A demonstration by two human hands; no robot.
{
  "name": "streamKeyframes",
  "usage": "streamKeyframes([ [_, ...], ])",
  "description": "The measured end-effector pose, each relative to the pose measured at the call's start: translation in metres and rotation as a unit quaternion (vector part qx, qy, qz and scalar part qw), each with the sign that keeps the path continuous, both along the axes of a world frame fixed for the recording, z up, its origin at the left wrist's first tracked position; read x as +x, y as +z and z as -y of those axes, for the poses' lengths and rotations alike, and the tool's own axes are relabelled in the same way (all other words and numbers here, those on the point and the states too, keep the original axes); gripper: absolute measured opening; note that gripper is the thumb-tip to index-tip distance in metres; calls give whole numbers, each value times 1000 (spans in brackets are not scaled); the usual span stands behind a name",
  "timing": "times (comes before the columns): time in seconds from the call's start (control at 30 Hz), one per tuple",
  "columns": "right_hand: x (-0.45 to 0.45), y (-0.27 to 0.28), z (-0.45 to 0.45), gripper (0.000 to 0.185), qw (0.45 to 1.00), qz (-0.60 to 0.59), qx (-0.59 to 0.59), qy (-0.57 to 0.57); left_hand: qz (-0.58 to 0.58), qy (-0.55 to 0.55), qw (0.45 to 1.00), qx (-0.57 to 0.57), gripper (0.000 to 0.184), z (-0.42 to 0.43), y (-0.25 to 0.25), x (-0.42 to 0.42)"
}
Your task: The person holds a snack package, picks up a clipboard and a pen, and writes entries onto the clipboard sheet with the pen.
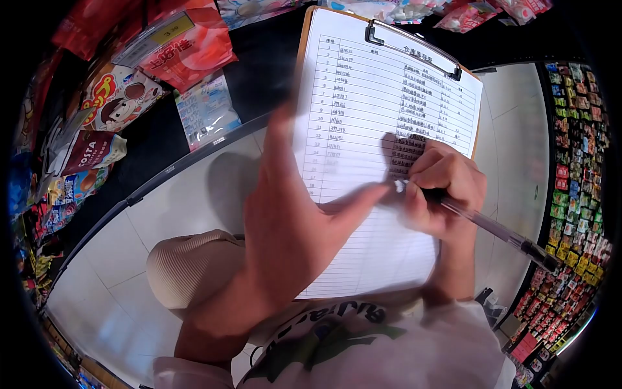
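A clipboard [302, 61] with a metal clip [414, 47] bears a printed table sheet [363, 139], its upper rows filled in by handwriting. My left hand [285, 214] is at the board's left edge, thumb stretched across the paper; its other fingers are blurred and partly hidden, apparently around the edge. My right hand [447, 188] rests on the sheet's right half, fingers closed around a pen [499, 230] with a clear barrel and dark end. The pen's tip is hidden near my left thumb. A small white spot there is too blurred to name.
Packaged snacks, among them a red bag [194, 55] and a COSTA pack [91, 152], fill the dark shelf [259, 78] at left and top. Another rack of small colourful packets [573, 162] stands at right. Light tiled floor [129, 259] and my bent knee [188, 266] show below.
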State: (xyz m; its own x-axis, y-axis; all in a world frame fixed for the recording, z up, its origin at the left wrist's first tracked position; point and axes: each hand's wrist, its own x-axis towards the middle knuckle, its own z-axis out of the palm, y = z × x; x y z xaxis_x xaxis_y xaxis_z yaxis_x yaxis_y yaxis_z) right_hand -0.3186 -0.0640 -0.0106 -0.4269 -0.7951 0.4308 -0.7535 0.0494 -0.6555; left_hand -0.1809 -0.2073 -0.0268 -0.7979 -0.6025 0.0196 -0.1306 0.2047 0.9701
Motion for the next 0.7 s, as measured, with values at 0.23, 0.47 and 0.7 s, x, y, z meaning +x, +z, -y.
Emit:
streamKeyframes([
  [0.23, 1, -1, 1, 23, 1000, 0, 1, -3, -10, -2, 1000, 21, 85, 0, 0, 1],
  [0.47, 1, -3, 2, 23, 1000, 10, -4, 1, 1, -5, 1000, 26, 86, 2, 2, 1],
  [0.7, 1, -4, 3, 24, 1000, 19, -17, 2, 2, -3, 1000, 12, 87, 2, 0, 2],
])
